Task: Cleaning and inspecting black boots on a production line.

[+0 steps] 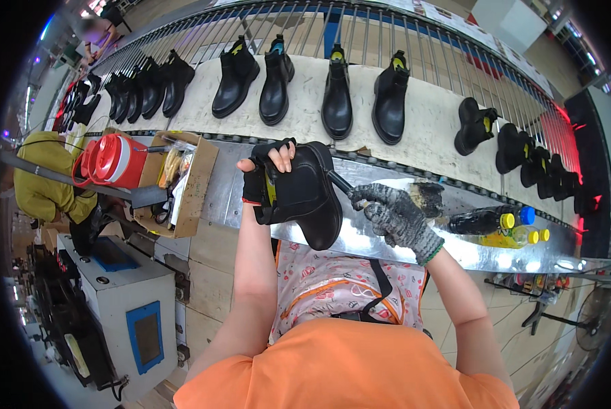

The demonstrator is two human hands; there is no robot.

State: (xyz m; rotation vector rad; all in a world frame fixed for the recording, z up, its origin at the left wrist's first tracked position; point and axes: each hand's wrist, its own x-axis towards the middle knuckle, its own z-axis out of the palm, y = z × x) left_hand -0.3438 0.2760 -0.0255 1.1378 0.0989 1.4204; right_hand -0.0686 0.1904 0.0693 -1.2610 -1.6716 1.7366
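Observation:
A black ankle boot (pixel 304 185) with a yellow-green lining is tilted on its side in front of me. My left hand (pixel 278 158), in a black glove with bare fingertips, is closed around its upper near the opening. My right hand (pixel 390 213), in a grey knitted glove, grips a dark stick-shaped tool (pixel 339 182). The tool's tip meets the edge of the boot's sole; its exact kind cannot be made out. Just past my right hand, a white cloth with dark stains (pixel 425 196) lies on the metal ledge (pixel 360 235).
Black boots (pixel 337 102) stand in rows along a pale conveyor belt (pixel 431 109) across the far side. To my left are a cardboard box (pixel 198 174) and a red jug (pixel 111 160). Several bottles (pixel 486 221) lie at right. Another person (pixel 47 180) in yellow-green is far left.

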